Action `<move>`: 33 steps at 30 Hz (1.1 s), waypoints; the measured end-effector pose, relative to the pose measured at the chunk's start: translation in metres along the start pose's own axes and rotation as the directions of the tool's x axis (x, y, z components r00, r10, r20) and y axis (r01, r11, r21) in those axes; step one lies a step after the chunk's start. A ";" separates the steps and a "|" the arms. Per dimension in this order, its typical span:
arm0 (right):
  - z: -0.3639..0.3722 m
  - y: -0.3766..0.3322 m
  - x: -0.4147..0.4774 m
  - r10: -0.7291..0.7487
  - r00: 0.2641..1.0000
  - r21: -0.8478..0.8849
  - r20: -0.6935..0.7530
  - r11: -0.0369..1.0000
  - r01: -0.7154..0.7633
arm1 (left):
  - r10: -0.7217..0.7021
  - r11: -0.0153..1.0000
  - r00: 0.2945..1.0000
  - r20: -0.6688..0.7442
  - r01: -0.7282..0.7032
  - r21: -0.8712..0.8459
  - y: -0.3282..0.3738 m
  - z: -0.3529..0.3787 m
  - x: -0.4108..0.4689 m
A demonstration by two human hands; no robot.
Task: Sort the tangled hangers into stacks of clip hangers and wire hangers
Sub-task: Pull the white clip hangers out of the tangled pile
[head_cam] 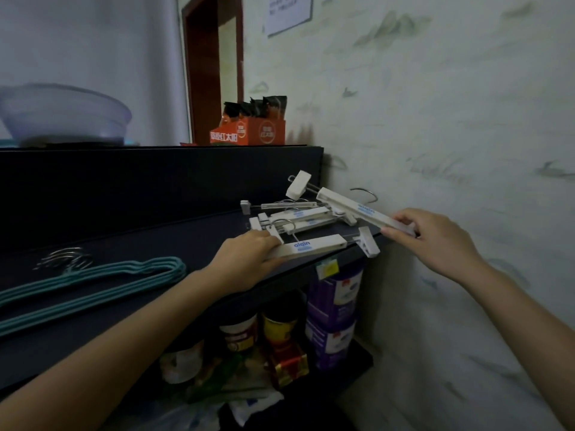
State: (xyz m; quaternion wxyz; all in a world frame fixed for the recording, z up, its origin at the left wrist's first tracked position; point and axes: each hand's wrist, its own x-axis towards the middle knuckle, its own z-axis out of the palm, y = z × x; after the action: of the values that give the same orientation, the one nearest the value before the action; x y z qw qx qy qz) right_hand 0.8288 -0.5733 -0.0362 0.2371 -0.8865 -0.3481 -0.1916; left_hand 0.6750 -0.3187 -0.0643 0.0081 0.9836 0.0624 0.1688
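Several white clip hangers lie stacked at the right end of a dark shelf. My left hand grips the left end of the nearest clip hanger, which lies at the shelf's front edge. My right hand pinches the end of another white clip hanger, raised at a slant over the stack. Teal wire hangers lie stacked on the shelf's left part, their metal hooks pointing back.
A patterned wall stands just right of the shelf. Above, an upper ledge carries a pale bowl and an orange box of packets. Under the shelf are jars, cans and purple tubs.
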 end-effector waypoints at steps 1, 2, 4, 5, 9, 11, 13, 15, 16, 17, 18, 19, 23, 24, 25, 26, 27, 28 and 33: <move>0.001 0.005 0.005 -0.002 1.000 -0.005 0.001 1.000 0.002 | 0.000 1.000 1.000 0.009 0.000 -0.001 0.003 0.007 0.010; 0.003 0.009 0.010 -0.012 1.000 -0.015 0.003 1.000 0.012 | 0.000 1.000 1.000 0.013 0.000 -0.003 0.005 0.013 0.019; 0.007 0.019 0.022 -0.017 1.000 -0.017 0.011 1.000 0.017 | -0.002 1.000 1.000 0.018 0.002 0.007 0.008 0.024 0.038; 0.010 0.023 0.029 -0.018 1.000 -0.020 0.013 1.000 0.019 | -0.009 1.000 1.000 0.019 0.009 0.010 0.008 0.030 0.048; 0.022 0.037 0.064 -0.053 0.999 -0.036 0.010 0.998 0.053 | -0.031 0.999 0.998 0.048 0.029 0.037 0.002 0.052 0.084; 0.031 0.042 0.083 -0.073 0.997 -0.052 0.019 0.996 0.074 | -0.043 0.999 0.998 0.051 0.042 0.028 -0.002 0.061 0.097; 0.040 0.047 0.101 -0.093 0.995 -0.061 0.032 0.994 0.094 | -0.045 0.998 0.998 0.045 0.044 0.033 -0.004 0.066 0.109; 0.049 0.051 0.114 -0.110 0.993 -0.065 0.047 0.991 0.113 | -0.040 0.997 0.999 0.037 0.038 0.064 -0.006 0.069 0.120; 0.053 0.053 0.120 -0.121 0.991 -0.068 0.053 0.990 0.125 | -0.034 0.997 0.999 0.030 0.032 0.074 -0.007 0.070 0.124; 0.057 0.054 0.127 -0.130 0.990 -0.067 0.059 0.989 0.133 | -0.033 0.996 0.999 0.025 0.031 0.081 -0.008 0.072 0.129; 0.061 0.055 0.135 -0.137 0.989 -0.062 0.062 0.988 0.141 | -0.036 0.996 0.999 0.021 0.034 0.085 -0.009 0.074 0.134; 0.065 0.056 0.142 -0.145 0.987 -0.053 0.064 0.988 0.148 | -0.038 0.996 0.999 0.013 0.037 0.086 -0.010 0.076 0.138; 0.082 0.055 0.170 -0.207 0.973 -0.012 0.099 0.978 0.209 | -0.060 0.994 0.998 -0.006 0.060 0.094 -0.016 0.082 0.153; 0.086 0.054 0.176 -0.236 0.964 0.003 0.124 0.971 0.238 | -0.073 0.993 0.997 -0.015 0.074 0.090 -0.017 0.082 0.156; 0.090 0.053 0.182 -0.268 0.952 0.024 0.147 0.963 0.267 | -0.091 0.992 0.996 -0.025 0.093 0.085 -0.019 0.083 0.159; 0.095 0.051 0.188 -0.297 0.940 0.047 0.166 0.955 0.293 | -0.111 0.990 0.993 -0.034 0.114 0.086 -0.020 0.084 0.162; 0.100 0.050 0.194 -0.324 0.929 0.071 0.179 0.946 0.316 | -0.124 0.988 0.991 -0.049 0.128 0.091 -0.020 0.085 0.164; 0.105 0.049 0.200 -0.346 0.919 0.090 0.189 0.938 0.335 | -0.132 0.986 0.989 -0.064 0.138 0.096 -0.019 0.085 0.165; 0.131 0.034 0.223 -0.427 0.875 0.076 0.228 0.904 0.421 | -0.116 0.973 0.981 -0.155 0.143 0.181 -0.014 0.080 0.159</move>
State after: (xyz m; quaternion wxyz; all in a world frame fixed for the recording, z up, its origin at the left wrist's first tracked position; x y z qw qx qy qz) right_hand 1.0289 -0.4051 -0.0400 0.1565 -0.8024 -0.5619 -0.1265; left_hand 0.8485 -0.2841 -0.0872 -0.0802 0.9590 0.1429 0.2314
